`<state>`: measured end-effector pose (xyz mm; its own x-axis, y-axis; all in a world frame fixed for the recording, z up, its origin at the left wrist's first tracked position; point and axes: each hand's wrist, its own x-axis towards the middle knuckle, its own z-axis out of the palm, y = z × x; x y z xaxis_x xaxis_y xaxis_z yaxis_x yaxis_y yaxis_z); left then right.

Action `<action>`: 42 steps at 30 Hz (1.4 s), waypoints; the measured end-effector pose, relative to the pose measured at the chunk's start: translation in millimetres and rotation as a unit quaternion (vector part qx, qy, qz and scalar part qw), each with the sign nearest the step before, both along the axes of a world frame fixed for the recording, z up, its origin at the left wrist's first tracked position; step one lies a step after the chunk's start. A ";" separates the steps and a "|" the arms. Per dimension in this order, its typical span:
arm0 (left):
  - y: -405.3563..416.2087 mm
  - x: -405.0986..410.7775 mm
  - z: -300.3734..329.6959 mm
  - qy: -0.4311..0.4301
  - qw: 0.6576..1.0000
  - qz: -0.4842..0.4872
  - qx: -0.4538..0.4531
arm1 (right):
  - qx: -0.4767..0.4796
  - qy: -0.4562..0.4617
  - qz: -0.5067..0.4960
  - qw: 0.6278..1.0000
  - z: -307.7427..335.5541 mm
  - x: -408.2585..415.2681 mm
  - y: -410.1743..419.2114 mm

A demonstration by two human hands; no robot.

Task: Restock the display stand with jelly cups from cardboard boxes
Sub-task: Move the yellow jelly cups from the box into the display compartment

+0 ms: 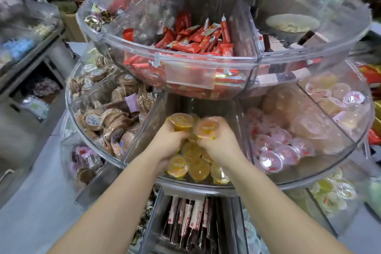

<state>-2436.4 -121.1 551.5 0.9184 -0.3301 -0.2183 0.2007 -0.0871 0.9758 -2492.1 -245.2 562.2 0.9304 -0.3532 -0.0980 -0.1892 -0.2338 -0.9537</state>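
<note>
A clear tiered display stand (206, 186) fills the view. Both my hands reach into its middle-tier front compartment, which holds several yellow jelly cups (193, 163). My left hand (169, 140) grips a yellow jelly cup (181, 122) with its lid facing me. My right hand (218, 140) grips another yellow jelly cup (206, 128) right beside it. The two held cups almost touch, above the pile. No cardboard box is in view.
Red-and-white jelly cups (276, 150) fill the compartment to the right, brown wrapped snacks (107, 117) the one to the left. The upper tier (185, 62) with red wrapped bars overhangs the hands. Dark packets (191, 218) sit in the tier below. A grey shelf (31, 51) stands left.
</note>
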 end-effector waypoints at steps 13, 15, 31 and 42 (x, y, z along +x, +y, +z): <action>-38.4 70.4 -40.9 -0.080 0.966 0.061 0.237 | -0.049 0.104 -0.153 0.982 -38.1 62.0 -6.3; -36.0 72.3 -44.2 -0.083 0.966 0.061 0.237 | -0.015 0.112 -0.163 0.980 -39.5 64.1 -6.1; -37.4 70.7 -43.0 -0.110 0.959 0.043 0.257 | 0.012 0.102 -0.197 0.975 -36.4 69.3 -2.0; 45.4 -16.4 15.4 -0.037 0.998 0.048 -0.013 | 0.154 0.003 -0.117 0.981 6.4 -9.1 41.3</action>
